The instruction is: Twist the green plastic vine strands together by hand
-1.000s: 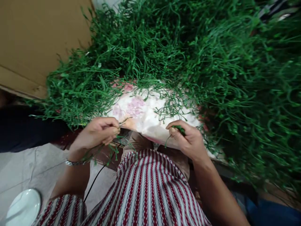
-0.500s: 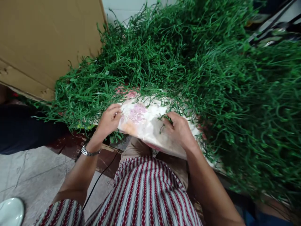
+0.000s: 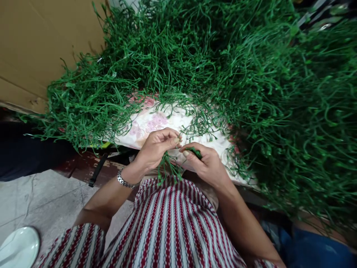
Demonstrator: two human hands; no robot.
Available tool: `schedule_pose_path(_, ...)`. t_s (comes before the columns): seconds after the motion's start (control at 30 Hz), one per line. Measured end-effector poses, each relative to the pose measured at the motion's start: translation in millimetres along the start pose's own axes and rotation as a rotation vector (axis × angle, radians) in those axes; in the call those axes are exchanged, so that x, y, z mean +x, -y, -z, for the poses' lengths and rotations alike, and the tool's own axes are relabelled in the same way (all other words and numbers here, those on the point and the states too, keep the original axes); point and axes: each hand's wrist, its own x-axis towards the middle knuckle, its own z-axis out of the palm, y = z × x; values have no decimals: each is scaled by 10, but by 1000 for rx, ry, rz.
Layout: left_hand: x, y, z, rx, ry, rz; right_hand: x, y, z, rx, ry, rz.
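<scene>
Close together over the near edge of a flower-patterned white cover (image 3: 134, 139), my two hands almost meet at the fingertips. My left hand (image 3: 156, 149), a metal watch on its wrist, pinches thin green stems; a small bunch of these stems (image 3: 169, 167) hangs beneath it in front of the striped shirt. Curled fingers of my right hand (image 3: 208, 163) close round another few green stems (image 3: 195, 152). Thumb and forefinger of that hand point toward the left fingertips. A large heap of the same stems (image 3: 173, 67), knobbed at the tips, surrounds the cover.
A tall cardboard box (image 3: 41, 44) stands at the back left. Below the cover is a worn dark red wooden edge (image 3: 83, 167) with a black strap (image 3: 99, 169). A pale round dish (image 3: 21, 245) sits at lower left. Dark clothing of another person (image 3: 33, 152) shows at left.
My left hand has moved right, from the cover's left side to beside my right hand. A bunch of stems now hangs from it. My right hand has shifted slightly down and stays curled.
</scene>
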Motion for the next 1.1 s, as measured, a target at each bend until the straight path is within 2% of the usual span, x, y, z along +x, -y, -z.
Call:
schedule_pose_path(0.17,3,139,-196,-87,-118,-88,-23,-98,-227,-85,48,-5)
schedule_pose_path(0.27,-132,3,-202,-11,-78,-111,-48,-142,-207,-116,3,47)
schedule_pose_path(0.33,-276,-214,-147,139,-32,-148,-57,-156,-133,-67,-26,87)
schedule_pose_path(0.4,-395,-441,-61,427,-60,-221,-56,-163,-52,8,-18,130)
schedule_pose_path(0.47,-432,-563,24,682,-33,-227,-48,-164,-4,69,8,178)
schedule_pose_path(0.53,-384,-525,76,743,114,-160,-38,-161,-1,90,19,227)
schedule_pose_path(0.6,-303,-362,84,678,236,-103,-32,-152,-27,78,12,259)
schedule_pose_path(0.67,-239,-172,61,614,214,-129,-31,-137,-48,49,12,263)
schedule_pose_path(0.73,-209,-40,33,572,166,-142,-31,-122,-41,27,16,225)
schedule_pose_path(0.83,-185,13,16,589,149,-167,-21,-118,12,111,25,109)
schedule_pose_path(1.0,-104,-13,-31,737,222,-256,8,-189,50,438,105,-120)
schedule_pose_path(1.1,-60,5,-98,811,245,-340,0,-234,59,536,147,-213)
